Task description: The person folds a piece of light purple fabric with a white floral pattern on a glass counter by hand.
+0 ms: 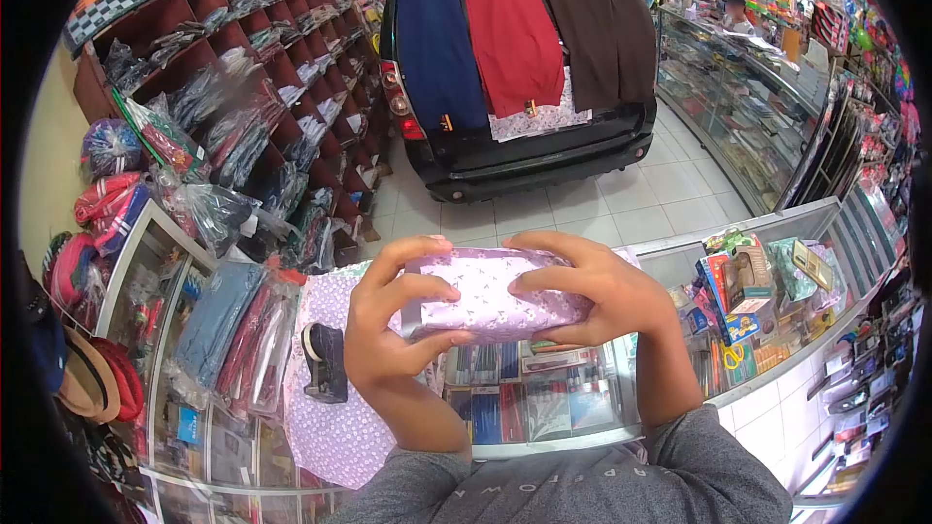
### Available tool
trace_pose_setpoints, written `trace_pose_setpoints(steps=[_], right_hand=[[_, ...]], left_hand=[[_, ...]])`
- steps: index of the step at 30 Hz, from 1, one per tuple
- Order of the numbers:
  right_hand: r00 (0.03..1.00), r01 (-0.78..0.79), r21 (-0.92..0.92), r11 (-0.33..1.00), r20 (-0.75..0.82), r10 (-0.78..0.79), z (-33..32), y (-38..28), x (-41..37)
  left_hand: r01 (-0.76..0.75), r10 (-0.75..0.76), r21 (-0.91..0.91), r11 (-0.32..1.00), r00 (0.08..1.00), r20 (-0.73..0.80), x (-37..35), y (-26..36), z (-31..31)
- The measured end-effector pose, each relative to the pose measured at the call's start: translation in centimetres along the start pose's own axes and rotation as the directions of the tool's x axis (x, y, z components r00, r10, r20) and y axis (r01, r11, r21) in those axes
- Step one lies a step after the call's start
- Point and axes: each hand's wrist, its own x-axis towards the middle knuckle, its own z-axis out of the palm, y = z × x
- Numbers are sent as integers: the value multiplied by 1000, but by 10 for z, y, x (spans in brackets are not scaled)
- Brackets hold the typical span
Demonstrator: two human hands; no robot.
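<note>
Both my hands hold one folded bundle of lilac floral cloth (485, 301) above a glass display counter (670, 257). My left hand (388, 325) wraps the bundle's left end, fingers over the top and thumb underneath. On the right end my right hand (592, 296) presses down with its fingers spread across the top. More of the same lilac cloth (330, 427) lies spread over the counter at the lower left, with a dark stapler-like tool (325, 359) resting on it.
Wall shelves (243, 87) at the left hold packed clothes. A black car (524, 146) stands on the tiled floor with blue, red and brown cloths draped over its rear. Stationery boxes (748, 291) crowd the counter's right side. A person (738, 15) sits behind the far counter.
</note>
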Motion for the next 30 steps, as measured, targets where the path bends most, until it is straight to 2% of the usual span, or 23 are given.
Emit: trace_pose_setpoints(steps=[5, 9, 11, 15, 18, 19, 21, 22, 23, 26, 27, 30], right_hand=[[1000, 0, -42, 999, -17, -1, -2, 3, -2], [999, 0, -45, 999, -48, -2, -2, 6, -4], [998, -2, -60, 998, -57, -1, -1, 7, -5], [998, -23, -52, 998, -56, 20, -4, 7, -5], [995, -50, -14, 999, -83, 49, -6, 6, -4], [995, -46, -8, 999, -92, 46, -6, 6, -5], [994, -40, -3, 999, -99, 40, -7, 5, -5], [996, -22, -19, 1000, -92, 21, -8, 4, -4], [996, -2, -37, 999, -85, -1, -9, 3, -3], [997, 4, -13, 1000, -78, -5, -8, 6, -4], [997, 8, -13, 1000, -75, -9, -9, 6, -4], [999, 3, 9, 1000, -49, -2, -11, 5, -3]], left_hand=[[102, -101, -78, 992, 995, 13, 3, 4, 2], [87, -91, -62, 994, 994, -59, 6, 0, 9], [105, -103, -81, 991, 994, 33, 5, -2, 5], [119, -109, -122, 985, 990, 85, 6, 4, -2], [149, -167, -102, 984, 966, -196, 1, 4, 2], [147, -164, -100, 984, 967, -197, 0, 6, 1], [215, -188, 91, 972, 952, -243, -4, 7, -3], [127, -88, 167, 978, 972, -219, -3, 4, -5], [123, -83, 170, 978, 971, -224, -2, 5, -5], [251, -246, 22, 968, 960, -132, -7, 12, -6], [250, -245, 23, 968, 960, -136, -7, 12, -6], [81, -81, -27, 996, 997, -3, -6, 8, -5]])
